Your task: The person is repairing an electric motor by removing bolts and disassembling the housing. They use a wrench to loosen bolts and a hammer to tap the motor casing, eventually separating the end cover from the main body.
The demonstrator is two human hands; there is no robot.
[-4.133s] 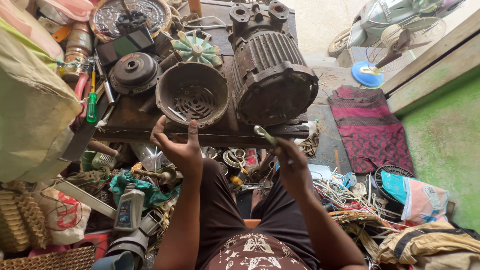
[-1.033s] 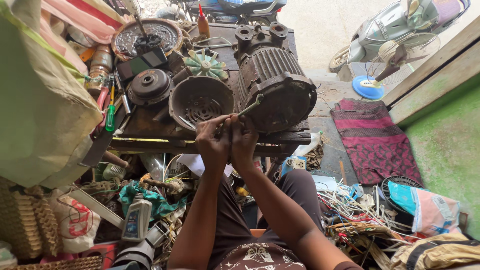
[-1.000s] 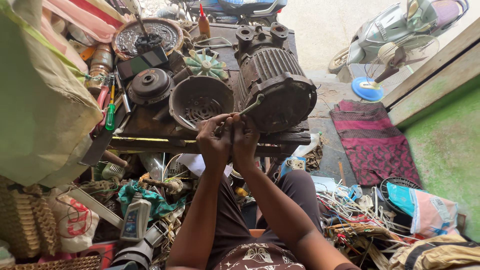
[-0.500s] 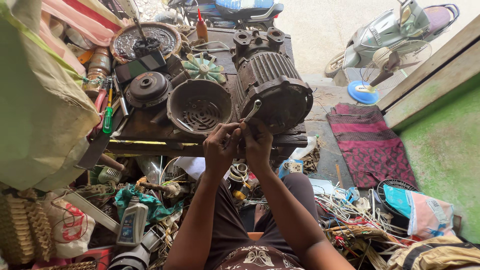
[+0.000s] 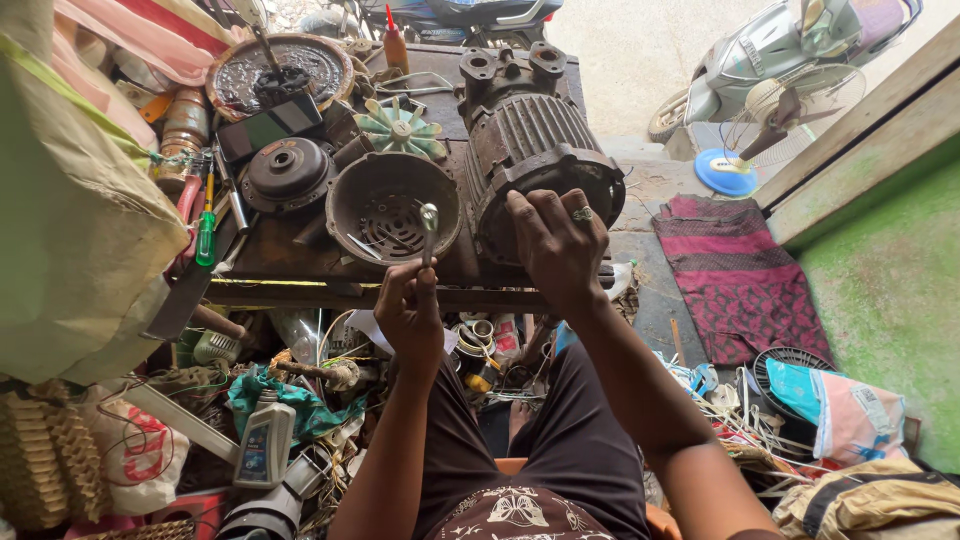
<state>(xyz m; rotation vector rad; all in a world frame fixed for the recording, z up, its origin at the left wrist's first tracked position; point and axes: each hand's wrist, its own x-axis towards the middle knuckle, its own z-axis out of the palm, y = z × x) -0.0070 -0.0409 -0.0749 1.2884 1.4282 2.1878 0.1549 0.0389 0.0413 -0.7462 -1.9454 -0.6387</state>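
**Poster:** Two hands up at the bench, so what have you got going here?

**Reply:** Your left hand (image 5: 412, 312) is closed around the shank of a wrench (image 5: 428, 232), held upright so its ring end sits in front of the round metal cover (image 5: 385, 205). That cover lies open side up on the wooden bench (image 5: 300, 262), just left of the big ribbed motor (image 5: 535, 150).

**Poster:** And the other hand?

**Reply:** Your right hand (image 5: 555, 245) is spread over the front end of the motor, fingers (image 5: 530, 215) curled down on the rim, a ring on one of them. It's pressing or resting on the casing, not wrapped round anything.

**Poster:** What else is near the motor?

**Reply:** Behind the cover, a pale green fan wheel (image 5: 398, 126). Left of the cover there's a dark round pulley part (image 5: 280, 172), and further left a green-handled screwdriver (image 5: 205, 225) at the bench edge. Well to the right of the motor, a red patterned cloth (image 5: 735, 270) lies on the floor, with a standing fan (image 5: 770, 115) beyond it. Below the bench, a grey plastic bottle (image 5: 265, 445) stands among tangled wires.
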